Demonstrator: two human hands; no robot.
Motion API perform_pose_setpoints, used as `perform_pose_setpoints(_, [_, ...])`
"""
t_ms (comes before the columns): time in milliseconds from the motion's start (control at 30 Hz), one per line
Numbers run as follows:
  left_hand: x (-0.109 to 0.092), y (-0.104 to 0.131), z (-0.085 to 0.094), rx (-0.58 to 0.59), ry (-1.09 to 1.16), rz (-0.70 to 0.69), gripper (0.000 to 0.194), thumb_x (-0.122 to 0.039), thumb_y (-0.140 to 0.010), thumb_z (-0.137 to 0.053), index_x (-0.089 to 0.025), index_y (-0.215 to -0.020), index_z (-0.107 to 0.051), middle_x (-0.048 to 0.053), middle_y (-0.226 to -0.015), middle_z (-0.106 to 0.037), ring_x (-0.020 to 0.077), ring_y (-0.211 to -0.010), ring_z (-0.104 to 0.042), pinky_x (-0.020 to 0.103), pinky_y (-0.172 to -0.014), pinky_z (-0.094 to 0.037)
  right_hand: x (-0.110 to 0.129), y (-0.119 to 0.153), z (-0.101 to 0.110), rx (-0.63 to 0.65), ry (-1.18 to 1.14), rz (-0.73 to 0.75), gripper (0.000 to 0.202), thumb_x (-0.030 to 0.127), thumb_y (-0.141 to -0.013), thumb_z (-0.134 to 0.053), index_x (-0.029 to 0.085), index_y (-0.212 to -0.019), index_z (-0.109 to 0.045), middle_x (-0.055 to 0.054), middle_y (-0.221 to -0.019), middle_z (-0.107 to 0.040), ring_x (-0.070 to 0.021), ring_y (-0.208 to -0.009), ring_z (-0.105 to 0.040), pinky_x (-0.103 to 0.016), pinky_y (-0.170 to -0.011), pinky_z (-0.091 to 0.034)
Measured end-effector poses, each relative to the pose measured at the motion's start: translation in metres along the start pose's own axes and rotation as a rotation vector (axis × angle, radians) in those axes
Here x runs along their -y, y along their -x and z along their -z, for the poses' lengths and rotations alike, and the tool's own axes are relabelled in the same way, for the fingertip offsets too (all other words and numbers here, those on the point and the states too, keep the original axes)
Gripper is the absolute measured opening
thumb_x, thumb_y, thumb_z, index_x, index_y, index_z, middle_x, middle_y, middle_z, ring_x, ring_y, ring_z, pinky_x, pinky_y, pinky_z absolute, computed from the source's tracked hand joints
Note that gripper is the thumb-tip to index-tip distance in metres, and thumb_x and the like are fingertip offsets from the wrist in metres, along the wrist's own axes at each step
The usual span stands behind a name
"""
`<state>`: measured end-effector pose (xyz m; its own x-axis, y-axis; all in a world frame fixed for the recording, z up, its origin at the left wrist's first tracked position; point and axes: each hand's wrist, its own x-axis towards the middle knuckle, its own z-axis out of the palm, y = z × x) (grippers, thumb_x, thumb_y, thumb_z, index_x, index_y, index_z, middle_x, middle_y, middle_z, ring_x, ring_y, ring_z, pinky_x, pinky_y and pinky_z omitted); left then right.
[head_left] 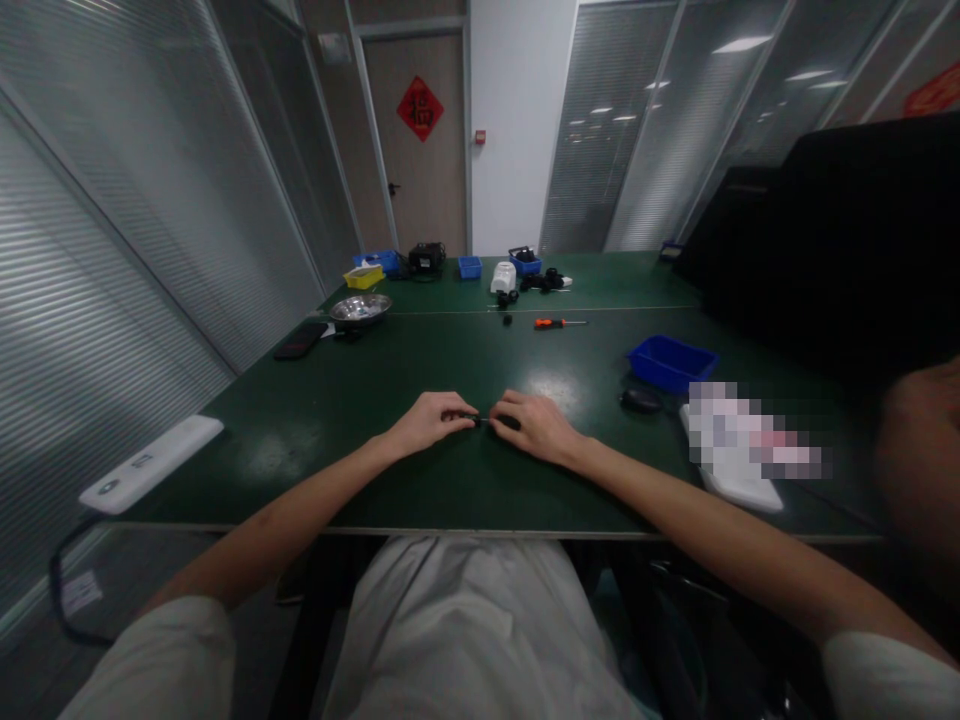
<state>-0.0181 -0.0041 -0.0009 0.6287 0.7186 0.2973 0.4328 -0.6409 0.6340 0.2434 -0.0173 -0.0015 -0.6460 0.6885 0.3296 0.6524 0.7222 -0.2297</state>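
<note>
My left hand (436, 420) pinches a small black part (477, 421) between thumb and fingertips, just above the green table top. Facing it from the right, my right hand (534, 424) is closed on a slim tool with a thin metal shaft (486, 420). A dark section of that tool shows under the fingers; its exact kind is too small to make out. The shaft's end meets the black part, or comes very near it. Both wrists rest low over the table (480, 490) near its front edge.
Farther back lie an orange-handled screwdriver (551, 324), a metal bowl (361, 309) and a phone (301, 341). A blue tray (673, 364) and a black mouse (640, 401) stand right. A white power strip (154, 465) lies left. Another person's arm (922, 460) shows at the right edge.
</note>
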Motion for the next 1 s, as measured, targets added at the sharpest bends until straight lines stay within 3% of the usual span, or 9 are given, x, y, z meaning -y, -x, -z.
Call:
perform_pose_setpoints(400, [0.002,0.0016,-0.0013,-0.044,0.122,-0.02,0.024,-0.035,-0.092,-0.07,-0.022,-0.109,-0.081,0.008,-0.108,-0.076,0.0219,-0.1,-0.07,0.032,-0.094,-0.051,0.0033,0.0017,-0.0015,-0.039,-0.032,0.052,0.024,0.036,-0.104,-0.049,0.024,-0.111,-0.068,-0.005,-0.104,-0.065,-0.0164,-0.085,-0.062,-0.027,-0.068,-0.04])
perform_pose_setpoints(567, [0.0039,0.001,-0.0026,-0.083,0.176,0.022,0.028,-0.036,-0.092,-0.07,-0.017,-0.11,-0.08,0.01,-0.107,-0.075,0.0207,-0.093,-0.071,0.03,-0.085,-0.054,0.0016,0.0014,-0.0013,-0.083,-0.093,0.036,0.023,0.036,-0.104,-0.049,0.023,-0.11,-0.067,-0.005,-0.103,-0.066,-0.0161,-0.085,-0.062,-0.027,-0.071,-0.042])
perform_pose_setpoints(767, [-0.003,0.0011,-0.0019,-0.039,0.066,-0.047,0.023,-0.033,-0.094,-0.069,-0.019,-0.107,-0.081,0.009,-0.103,-0.075,0.0197,-0.093,-0.069,0.029,-0.086,-0.051,0.0055,0.0019,-0.0005,-0.012,0.008,0.037,0.02,0.035,-0.102,-0.053,0.023,-0.108,-0.068,-0.004,-0.103,-0.066,-0.0154,-0.081,-0.061,-0.026,-0.066,-0.038])
perform_pose_setpoints(1000, [0.0041,-0.0004,-0.0054,-0.064,0.144,0.069,0.028,-0.036,-0.092,-0.071,-0.016,-0.11,-0.079,0.008,-0.103,-0.075,0.0179,-0.084,-0.068,0.028,-0.078,-0.052,0.005,0.0012,-0.0025,-0.066,-0.051,0.012,0.02,0.035,-0.104,-0.05,0.022,-0.108,-0.065,-0.004,-0.103,-0.065,-0.0154,-0.083,-0.061,-0.026,-0.069,-0.039])
